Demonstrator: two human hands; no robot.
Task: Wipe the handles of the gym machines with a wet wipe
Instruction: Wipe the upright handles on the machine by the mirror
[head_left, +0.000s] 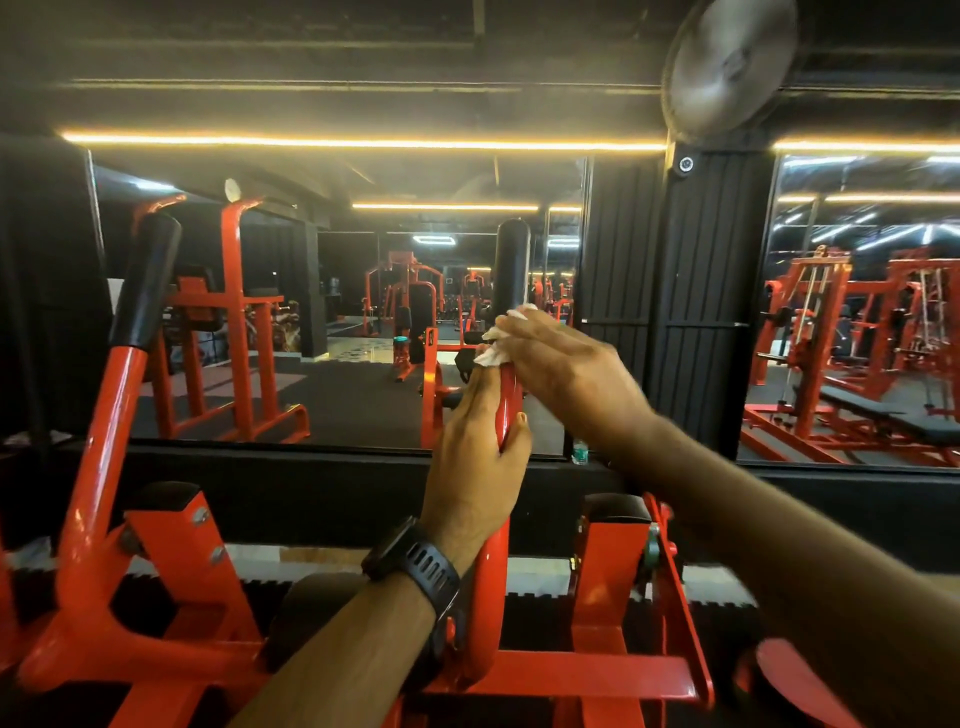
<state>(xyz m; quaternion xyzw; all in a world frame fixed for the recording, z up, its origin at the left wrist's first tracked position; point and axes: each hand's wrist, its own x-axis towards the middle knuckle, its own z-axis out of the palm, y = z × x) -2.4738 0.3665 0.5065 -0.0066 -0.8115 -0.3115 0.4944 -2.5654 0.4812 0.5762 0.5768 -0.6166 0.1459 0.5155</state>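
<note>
A red machine arm rises at the centre and ends in a black grip handle. My left hand, a black watch on its wrist, is wrapped around the red bar just below the grip. My right hand presses a crumpled white wet wipe against the bottom of the black grip, where it meets the red bar. A second red arm with a black grip handle leans at the left, untouched.
The machine's red frame fills the foreground. A mirrored wall behind reflects more red machines. A black pillar carries a wall fan. A small bottle stands at the mirror's base.
</note>
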